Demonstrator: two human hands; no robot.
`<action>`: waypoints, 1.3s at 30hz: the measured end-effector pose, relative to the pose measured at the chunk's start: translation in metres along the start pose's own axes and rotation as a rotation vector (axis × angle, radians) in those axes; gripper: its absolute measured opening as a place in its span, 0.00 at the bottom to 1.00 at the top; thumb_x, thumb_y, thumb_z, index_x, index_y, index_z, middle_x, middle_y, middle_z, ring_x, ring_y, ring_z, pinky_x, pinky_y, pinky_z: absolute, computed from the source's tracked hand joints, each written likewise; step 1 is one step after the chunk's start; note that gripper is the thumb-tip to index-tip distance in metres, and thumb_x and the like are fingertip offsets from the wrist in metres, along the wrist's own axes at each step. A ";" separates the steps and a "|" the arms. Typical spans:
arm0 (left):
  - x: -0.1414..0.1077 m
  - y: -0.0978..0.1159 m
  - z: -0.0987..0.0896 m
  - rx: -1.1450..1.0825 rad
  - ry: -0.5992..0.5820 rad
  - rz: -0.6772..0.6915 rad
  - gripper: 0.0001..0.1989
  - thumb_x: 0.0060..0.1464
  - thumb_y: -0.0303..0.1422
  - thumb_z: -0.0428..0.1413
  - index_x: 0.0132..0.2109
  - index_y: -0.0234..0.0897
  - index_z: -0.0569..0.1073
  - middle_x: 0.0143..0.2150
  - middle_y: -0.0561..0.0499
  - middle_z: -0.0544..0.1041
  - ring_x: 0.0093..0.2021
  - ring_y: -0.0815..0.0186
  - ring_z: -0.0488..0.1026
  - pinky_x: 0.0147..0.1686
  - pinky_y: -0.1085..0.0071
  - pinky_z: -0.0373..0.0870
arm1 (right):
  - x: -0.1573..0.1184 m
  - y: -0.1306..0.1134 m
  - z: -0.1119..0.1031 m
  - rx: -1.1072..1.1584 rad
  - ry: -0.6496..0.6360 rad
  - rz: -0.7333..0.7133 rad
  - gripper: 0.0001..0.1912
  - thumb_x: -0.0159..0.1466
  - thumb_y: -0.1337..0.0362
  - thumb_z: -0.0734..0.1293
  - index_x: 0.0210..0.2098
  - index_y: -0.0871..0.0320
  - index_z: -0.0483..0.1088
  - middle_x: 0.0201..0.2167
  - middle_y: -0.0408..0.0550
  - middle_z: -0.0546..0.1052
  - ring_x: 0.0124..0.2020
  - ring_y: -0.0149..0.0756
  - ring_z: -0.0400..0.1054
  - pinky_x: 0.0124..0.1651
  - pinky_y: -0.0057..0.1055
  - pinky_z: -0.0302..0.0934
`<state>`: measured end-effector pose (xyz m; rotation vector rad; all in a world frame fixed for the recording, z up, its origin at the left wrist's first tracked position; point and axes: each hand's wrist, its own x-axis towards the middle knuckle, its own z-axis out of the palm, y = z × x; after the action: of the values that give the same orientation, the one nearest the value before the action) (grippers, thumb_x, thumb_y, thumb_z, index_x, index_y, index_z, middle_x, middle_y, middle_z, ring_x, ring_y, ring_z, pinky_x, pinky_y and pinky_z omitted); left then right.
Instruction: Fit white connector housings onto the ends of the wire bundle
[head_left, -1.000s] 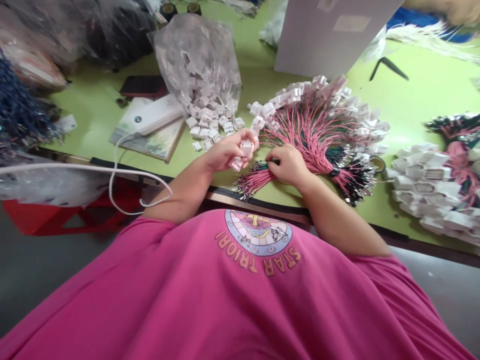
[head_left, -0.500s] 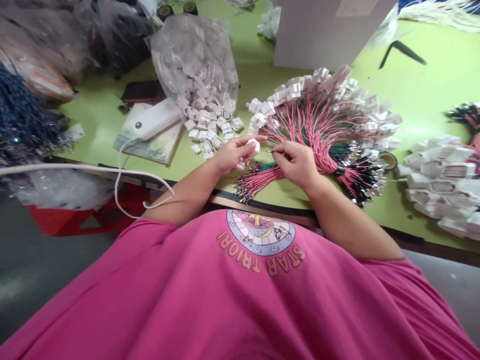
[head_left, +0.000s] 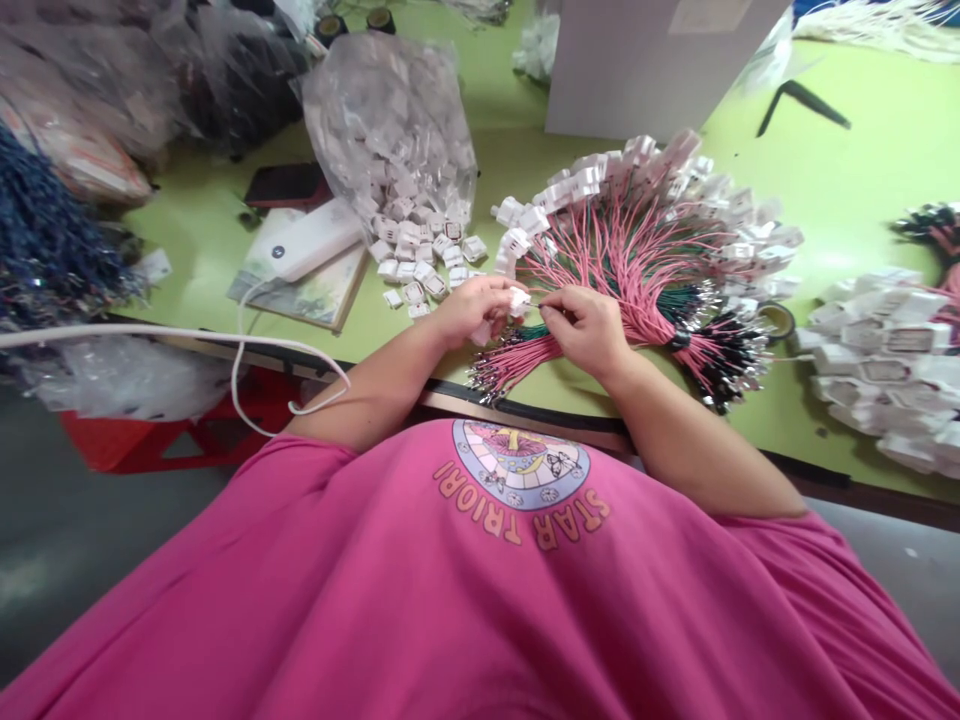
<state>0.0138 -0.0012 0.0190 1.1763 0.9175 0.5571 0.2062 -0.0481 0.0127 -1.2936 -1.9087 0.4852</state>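
My left hand (head_left: 480,308) is closed on a white plastic connector housing (head_left: 519,301), held between thumb and fingertips. Another white piece shows partly under its curled fingers. Just to the right, my right hand (head_left: 587,325) pinches a thin wire end (head_left: 538,305) that points at the housing. Whether the tip is inside the housing I cannot tell. Around and behind the right hand lies a large bundle of pink and green wires (head_left: 622,240), with white housings along its far ends. Loose pink wires with metal terminals (head_left: 501,375) lie below the hands.
A clear bag (head_left: 390,110) spills white housings (head_left: 424,260) left of centre. Nearby are a white corded device (head_left: 319,240), a booklet (head_left: 341,300) and a dark phone (head_left: 285,185). A grey box (head_left: 637,70) stands behind; more housings (head_left: 885,370) are piled right.
The housing in my left hand has turned and shifted slightly right. My right hand has moved a little left, bringing the wire end close to the housing.
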 end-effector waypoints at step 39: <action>0.004 -0.013 0.009 0.258 0.066 0.240 0.24 0.54 0.53 0.53 0.36 0.33 0.72 0.24 0.55 0.68 0.16 0.77 0.60 0.17 0.77 0.54 | 0.006 -0.003 0.013 -0.394 -0.255 0.024 0.14 0.67 0.64 0.53 0.35 0.60 0.69 0.32 0.55 0.76 0.34 0.41 0.67 0.37 0.34 0.54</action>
<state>0.0227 -0.0066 0.0063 1.5212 0.9296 0.6877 0.1932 -0.0430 0.0086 -1.5657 -2.2854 0.3051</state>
